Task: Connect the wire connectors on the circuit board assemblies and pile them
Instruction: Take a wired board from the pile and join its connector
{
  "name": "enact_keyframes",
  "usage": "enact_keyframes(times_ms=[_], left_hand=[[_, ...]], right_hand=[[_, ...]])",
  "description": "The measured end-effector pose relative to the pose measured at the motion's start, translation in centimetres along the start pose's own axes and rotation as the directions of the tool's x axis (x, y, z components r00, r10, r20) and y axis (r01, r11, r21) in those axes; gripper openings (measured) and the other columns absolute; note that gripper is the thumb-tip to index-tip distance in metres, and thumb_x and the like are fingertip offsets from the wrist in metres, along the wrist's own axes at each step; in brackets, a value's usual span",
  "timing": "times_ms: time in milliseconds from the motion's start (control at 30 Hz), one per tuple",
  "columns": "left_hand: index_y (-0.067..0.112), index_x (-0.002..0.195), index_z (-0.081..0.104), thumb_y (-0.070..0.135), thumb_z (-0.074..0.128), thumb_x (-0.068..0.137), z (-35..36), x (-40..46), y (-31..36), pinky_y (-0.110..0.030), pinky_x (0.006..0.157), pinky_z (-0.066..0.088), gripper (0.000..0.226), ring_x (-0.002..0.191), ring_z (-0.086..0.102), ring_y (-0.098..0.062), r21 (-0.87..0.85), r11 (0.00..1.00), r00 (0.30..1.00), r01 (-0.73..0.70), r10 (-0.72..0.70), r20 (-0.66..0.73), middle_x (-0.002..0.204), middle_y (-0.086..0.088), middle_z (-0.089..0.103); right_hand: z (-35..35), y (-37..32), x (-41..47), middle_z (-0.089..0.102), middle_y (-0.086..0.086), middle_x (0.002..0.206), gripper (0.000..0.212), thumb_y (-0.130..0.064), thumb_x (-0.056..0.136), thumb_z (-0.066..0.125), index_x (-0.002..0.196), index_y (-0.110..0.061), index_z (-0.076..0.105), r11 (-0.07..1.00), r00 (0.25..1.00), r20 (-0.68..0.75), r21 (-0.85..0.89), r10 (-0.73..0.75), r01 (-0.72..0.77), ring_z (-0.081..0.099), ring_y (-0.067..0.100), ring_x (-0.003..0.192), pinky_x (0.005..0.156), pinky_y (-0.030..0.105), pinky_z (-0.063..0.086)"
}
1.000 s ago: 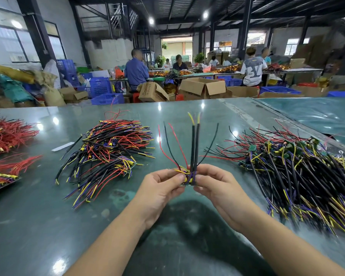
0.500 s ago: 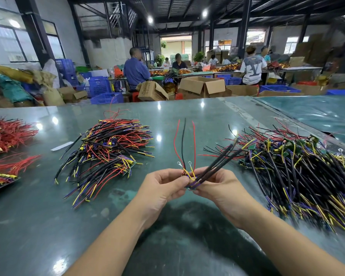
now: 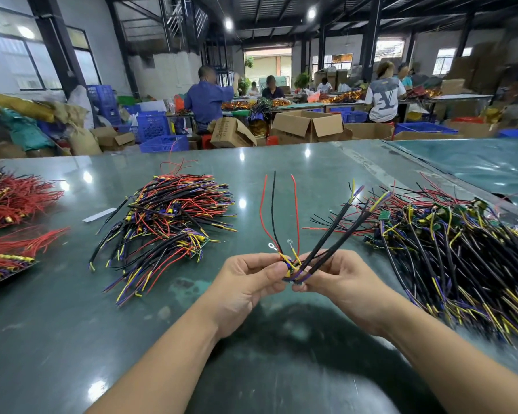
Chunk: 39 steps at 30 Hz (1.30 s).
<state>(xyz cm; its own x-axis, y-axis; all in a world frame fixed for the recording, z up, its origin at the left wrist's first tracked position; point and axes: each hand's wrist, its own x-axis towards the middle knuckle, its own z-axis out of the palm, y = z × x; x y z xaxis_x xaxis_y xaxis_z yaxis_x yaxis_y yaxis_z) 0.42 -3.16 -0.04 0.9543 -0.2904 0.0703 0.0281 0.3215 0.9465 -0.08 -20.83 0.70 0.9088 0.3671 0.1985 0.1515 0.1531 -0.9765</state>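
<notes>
red wire bundles (image 3: 9, 201) are seen at the far left of a green table (image 3: 57, 324), with a heap of black, red, yellow and purple wired boards (image 3: 168, 222) lying beside them. at centre, a single wired board (image 3: 293, 271) is held above the table between both hands, which are brought close together. it is pinched on one side by the fingertips of the left hand (image 3: 248, 282) and on the other by those of the right hand (image 3: 341, 282). two red wires and a black one are seen rising from it, while thick black cables (image 3: 338, 225) lean to the right. a larger heap of wired boards (image 3: 461, 249) is spread at the right. in the background, workers (image 3: 207, 98) are seated among cardboard boxes (image 3: 308, 124).
</notes>
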Motion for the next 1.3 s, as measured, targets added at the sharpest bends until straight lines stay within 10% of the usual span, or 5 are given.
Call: enact_keyframes(times_ms=[600,867,1300], left_hand=[[-0.001,0.101,0.066,0.015,0.073,0.063,0.4,0.8,-0.2,-0.018,0.064,0.052,0.042,0.075,0.068,-0.009,-0.005,0.999,0.993,0.054,-0.054,-0.102,0.085,-0.006,0.073],[0.009,0.081,0.075,0.016,0.073,0.062,-0.3,0.6,-0.4,-0.021,0.063,0.054,0.020,0.073,0.069,-0.013,0.049,0.998,1.000,0.025,-0.026,0.013,0.084,-0.009,0.074],[-0.009,0.101,0.062,0.006,0.064,0.068,-0.3,0.7,-0.4,-0.021,0.061,0.054,0.036,0.072,0.069,-0.014,-0.024,0.998,0.997,0.066,-0.066,0.029,0.083,-0.010,0.074]], right_hand=[[0.0,1.1,1.0,0.068,0.009,0.073,0.018,-0.019,0.069,0.073,0.082,-0.007,0.074,0.999,0.987,-0.161,-0.038,0.027,-0.034,0.060,0.012,0.062,0.065,0.022,0.050],[-0.9,1.1,0.3,0.072,0.008,0.080,0.014,-0.007,0.072,0.074,0.084,-0.002,0.073,0.999,1.000,0.015,-0.043,-0.027,0.027,0.064,0.012,0.075,0.070,0.021,0.052],[-0.5,1.5,0.3,0.070,0.012,0.084,0.020,-0.001,0.082,0.062,0.097,0.012,0.065,0.999,1.000,-0.024,0.045,0.010,-0.008,0.058,0.020,0.076,0.075,0.027,0.050]])
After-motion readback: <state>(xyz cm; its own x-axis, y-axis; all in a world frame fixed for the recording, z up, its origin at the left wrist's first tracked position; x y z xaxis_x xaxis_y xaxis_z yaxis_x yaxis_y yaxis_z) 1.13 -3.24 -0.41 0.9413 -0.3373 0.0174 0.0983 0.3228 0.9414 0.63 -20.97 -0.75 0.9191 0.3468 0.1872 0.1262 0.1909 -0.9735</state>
